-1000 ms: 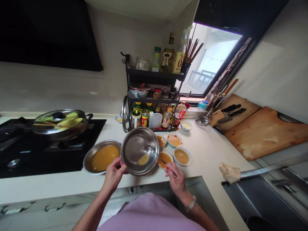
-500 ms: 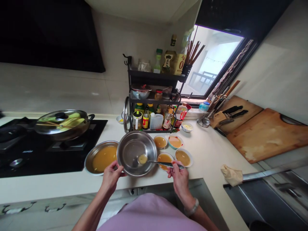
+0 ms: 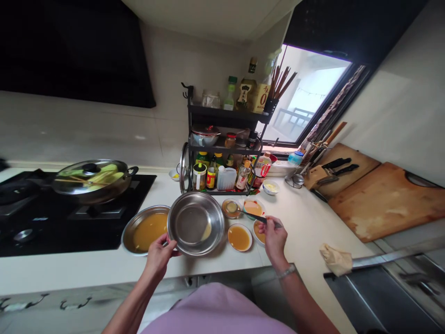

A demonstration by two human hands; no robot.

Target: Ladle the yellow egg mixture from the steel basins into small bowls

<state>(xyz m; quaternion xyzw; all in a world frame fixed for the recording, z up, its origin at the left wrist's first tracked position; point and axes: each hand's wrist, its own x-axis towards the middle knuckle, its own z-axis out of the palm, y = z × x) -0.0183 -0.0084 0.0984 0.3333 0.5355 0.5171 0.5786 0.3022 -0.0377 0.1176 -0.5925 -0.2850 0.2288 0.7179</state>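
My left hand (image 3: 158, 253) grips the near rim of a steel mixing bowl (image 3: 195, 223), which is tilted and holds a small pool of yellow liquid. My right hand (image 3: 275, 236) is closed on a ladle (image 3: 247, 214). The ladle's scoop sits over a small bowl (image 3: 232, 208) at the back left of a cluster of small bowls. A second small bowl (image 3: 239, 237) of orange-yellow liquid stands in front of it, a third (image 3: 252, 206) beside it, and my right hand partly covers another.
A wider steel basin (image 3: 143, 229) of yellow liquid sits left of the mixing bowl. A lidded pan (image 3: 91, 179) is on the black hob (image 3: 69, 218). Behind stand a condiment rack (image 3: 224, 148), cutting boards (image 3: 385, 197), a knife block (image 3: 318, 174), and a crumpled cloth (image 3: 335, 260).
My right hand lifted the filled ladle out of the mixing bowl and carried it right and back to the far small bowl. The mixing bowl stayed tilted in my left hand.
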